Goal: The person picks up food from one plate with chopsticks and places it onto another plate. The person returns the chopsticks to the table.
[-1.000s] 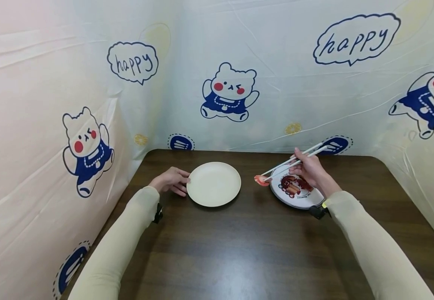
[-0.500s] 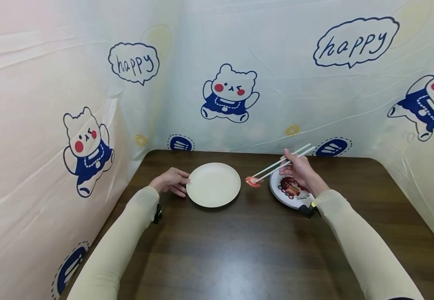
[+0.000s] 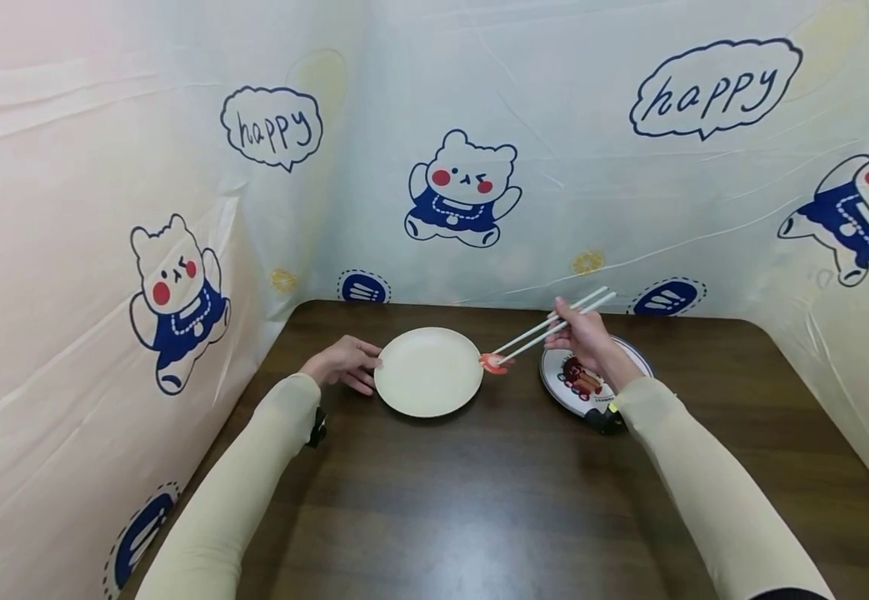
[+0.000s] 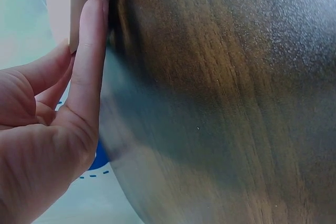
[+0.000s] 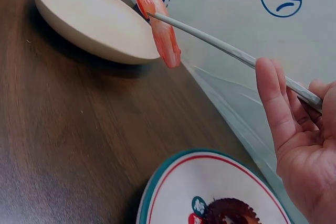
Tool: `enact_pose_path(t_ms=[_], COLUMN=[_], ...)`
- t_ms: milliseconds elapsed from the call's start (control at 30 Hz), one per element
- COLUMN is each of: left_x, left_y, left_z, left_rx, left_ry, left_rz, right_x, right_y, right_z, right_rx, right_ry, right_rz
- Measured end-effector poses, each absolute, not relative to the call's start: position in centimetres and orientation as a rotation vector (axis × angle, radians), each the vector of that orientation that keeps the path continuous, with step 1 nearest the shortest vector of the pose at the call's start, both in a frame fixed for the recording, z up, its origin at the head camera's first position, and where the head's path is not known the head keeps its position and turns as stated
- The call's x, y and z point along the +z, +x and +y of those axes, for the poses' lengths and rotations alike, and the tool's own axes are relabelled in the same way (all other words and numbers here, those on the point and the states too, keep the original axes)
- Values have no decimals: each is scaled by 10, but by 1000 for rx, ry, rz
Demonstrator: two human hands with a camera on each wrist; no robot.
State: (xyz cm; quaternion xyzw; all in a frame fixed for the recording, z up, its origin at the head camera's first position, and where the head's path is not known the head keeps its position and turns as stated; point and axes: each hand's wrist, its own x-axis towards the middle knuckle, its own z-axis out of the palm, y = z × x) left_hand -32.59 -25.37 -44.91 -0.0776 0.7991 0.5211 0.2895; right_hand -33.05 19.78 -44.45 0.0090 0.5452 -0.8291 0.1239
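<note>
At the left rim of a plain cream plate (image 3: 429, 372), my left hand (image 3: 340, 362) pinches the edge; the left wrist view shows fingers (image 4: 90, 51) on both sides of the rim. My right hand (image 3: 582, 337) grips a pair of pale chopsticks (image 3: 554, 327). Between their tips is an orange-and-white piece (image 3: 492, 363) that looks like a shrimp. It hangs by the cream plate's right rim in the head view, above the table in the right wrist view (image 5: 160, 24). Below my right hand lies a white printed plate (image 3: 554, 379), partly hidden by the hand and wrist.
Both plates are on a dark brown wooden table (image 3: 419, 500). A pale curtain (image 3: 591, 183) with bear prints rises behind the table's far edge and along its sides. A dark wrist camera (image 3: 605, 421) sits over the printed plate's near rim.
My right hand has moved left with the chopsticks, bringing the shrimp-like piece from beside the printed plate to the cream plate's right rim. My left hand and both plates have stayed put.
</note>
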Motion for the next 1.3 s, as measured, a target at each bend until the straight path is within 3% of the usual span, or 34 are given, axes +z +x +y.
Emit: enact_pose_path(t_ms=[1300], left_x=[-451], left_y=[-330], left_z=[-258], left_rx=[1414], left_ry=[-204], left_rz=[2111], right_x=[-466], right_y=[-338], right_z=[124], right_rx=[-2386], right_ry=[7], right_rz=[1665])
